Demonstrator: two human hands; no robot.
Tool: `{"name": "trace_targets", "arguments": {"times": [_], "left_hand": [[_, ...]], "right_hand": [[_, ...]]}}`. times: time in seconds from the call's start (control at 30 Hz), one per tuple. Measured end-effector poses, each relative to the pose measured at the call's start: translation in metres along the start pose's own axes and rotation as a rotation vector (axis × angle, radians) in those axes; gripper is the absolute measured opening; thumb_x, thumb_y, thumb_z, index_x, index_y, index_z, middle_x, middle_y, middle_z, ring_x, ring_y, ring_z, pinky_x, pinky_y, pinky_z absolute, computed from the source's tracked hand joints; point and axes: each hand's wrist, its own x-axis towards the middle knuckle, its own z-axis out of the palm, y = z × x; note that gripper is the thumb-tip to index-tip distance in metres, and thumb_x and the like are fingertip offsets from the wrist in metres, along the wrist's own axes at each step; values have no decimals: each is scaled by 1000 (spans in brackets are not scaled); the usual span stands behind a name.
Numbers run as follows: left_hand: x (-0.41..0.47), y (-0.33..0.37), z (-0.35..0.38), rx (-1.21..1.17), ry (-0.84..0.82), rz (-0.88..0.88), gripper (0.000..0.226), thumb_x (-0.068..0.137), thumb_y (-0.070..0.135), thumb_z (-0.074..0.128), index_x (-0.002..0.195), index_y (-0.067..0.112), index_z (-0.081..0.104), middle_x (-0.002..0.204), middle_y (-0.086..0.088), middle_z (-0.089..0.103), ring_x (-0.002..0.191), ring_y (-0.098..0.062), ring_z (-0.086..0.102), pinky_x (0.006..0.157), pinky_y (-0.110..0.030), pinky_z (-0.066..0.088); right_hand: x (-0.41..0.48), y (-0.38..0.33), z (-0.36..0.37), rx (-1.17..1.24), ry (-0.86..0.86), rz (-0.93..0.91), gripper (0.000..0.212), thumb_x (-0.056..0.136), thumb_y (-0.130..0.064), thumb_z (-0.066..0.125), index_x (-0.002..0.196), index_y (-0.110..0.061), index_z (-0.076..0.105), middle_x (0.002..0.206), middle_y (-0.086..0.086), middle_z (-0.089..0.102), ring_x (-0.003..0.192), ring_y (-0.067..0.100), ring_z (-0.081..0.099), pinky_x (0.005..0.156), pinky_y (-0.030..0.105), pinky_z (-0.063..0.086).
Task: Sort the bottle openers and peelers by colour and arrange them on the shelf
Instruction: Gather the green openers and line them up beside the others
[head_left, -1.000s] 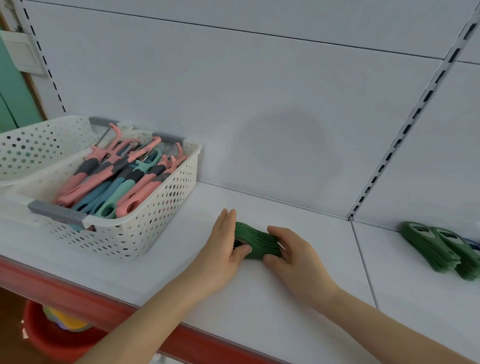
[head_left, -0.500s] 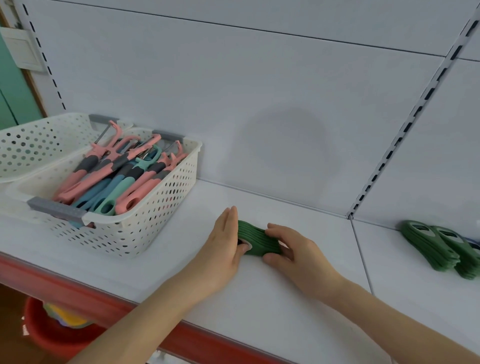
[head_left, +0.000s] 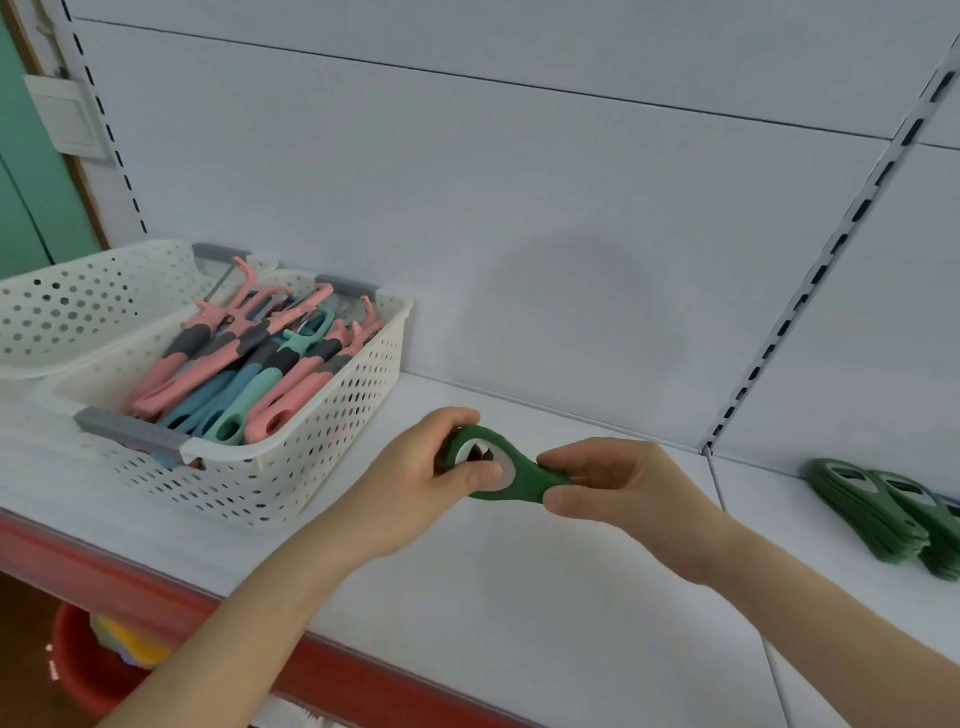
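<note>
- Two hands hold one green bottle opener (head_left: 522, 480) just above the white shelf (head_left: 519, 623), near its middle; whether more openers lie stacked beneath it cannot be told.
- Your left hand (head_left: 415, 483) grips the ringed end, with its fingers (head_left: 460, 418) curled over the far rim and the thumb pressed on the metal ring.
- Your right hand (head_left: 628, 488) pinches the handle end, its fingers narrow around it.
- To your left a white basket (head_left: 311, 457) stands on the shelf, filled with pink, blue and teal peelers (head_left: 260, 364); a second white basket (head_left: 78, 312) sits just behind it.
- Well off to your right, a stack of green openers (head_left: 872, 514) lies on the shelf.
- Below the shelf's red front edge, a red bucket (head_left: 78, 670) shows.
</note>
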Motion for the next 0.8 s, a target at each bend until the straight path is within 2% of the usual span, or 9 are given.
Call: {"name": "trace_targets", "arguments": {"times": [0.07, 0.13, 0.23, 0.33, 0.43, 0.6, 0.67, 0.7, 0.8], "left_hand": [[1, 4, -5, -183, 82, -6, 29, 78, 32, 65, 105, 23, 58, 96, 6, 67, 91, -7, 62, 75, -12, 48], [0, 7, -5, -397, 103, -33, 36, 71, 37, 61, 101, 17, 64, 93, 1, 71, 92, -12, 65, 80, -20, 52], [0, 8, -3, -800, 35, -125, 39, 80, 38, 55, 104, 9, 62, 101, -8, 69, 97, -19, 64, 88, -33, 53], [-2, 15, 1, -1096, -1, -132, 36, 86, 39, 55, 112, 15, 59, 100, -10, 63, 96, -24, 62, 84, -38, 55], [-1, 19, 3, -1203, -12, -110, 31, 84, 33, 51, 111, 22, 59, 103, -16, 59, 98, -31, 64, 82, -41, 54], [0, 20, -1, -1234, -75, -54, 31, 80, 32, 48, 107, 22, 59, 101, -17, 55, 86, -25, 68, 74, -36, 57], [0, 18, -1, -1239, -83, -52, 30, 79, 30, 49, 106, 21, 59, 99, -16, 55, 85, -23, 68, 72, -34, 57], [0, 17, 0, -1240, -85, -53, 29, 78, 29, 51, 105, 21, 59, 97, -16, 56, 85, -23, 68, 71, -33, 57], [1, 13, 2, -1240, -72, -83, 28, 76, 25, 54, 102, 17, 58, 93, -15, 56, 81, -22, 69, 70, -32, 58]], "right_hand": [[-1, -4, 3, 178, -30, 98, 27, 71, -2, 72, 98, -3, 70, 97, 12, 71, 83, 16, 66, 78, 21, 55], [-1, -5, 8, 379, -55, 206, 37, 63, -7, 72, 99, 3, 69, 98, 18, 70, 83, 23, 67, 75, 26, 57], [-1, -5, 19, 676, -83, 310, 51, 55, -5, 87, 98, 11, 66, 101, 22, 68, 82, 28, 68, 66, 29, 58], [-1, -7, 31, 879, -92, 351, 76, 29, -3, 93, 99, 9, 64, 96, 24, 66, 79, 31, 67, 61, 32, 57], [-3, -12, 40, 940, -101, 374, 84, 28, -1, 93, 105, 5, 60, 92, 25, 65, 79, 34, 67, 58, 31, 57], [-4, -15, 43, 971, -103, 376, 93, 30, 0, 92, 116, 8, 57, 93, 26, 63, 79, 34, 67, 56, 32, 57], [-5, -16, 45, 967, -103, 377, 91, 33, 0, 92, 117, 10, 57, 92, 27, 63, 79, 34, 67, 56, 32, 57], [-7, -16, 45, 956, -102, 379, 83, 40, -1, 90, 116, 10, 58, 91, 27, 63, 79, 35, 67, 56, 32, 57], [-11, -21, 45, 790, -73, 371, 45, 70, -14, 69, 109, 7, 63, 92, 25, 66, 81, 32, 68, 65, 32, 60]]}}
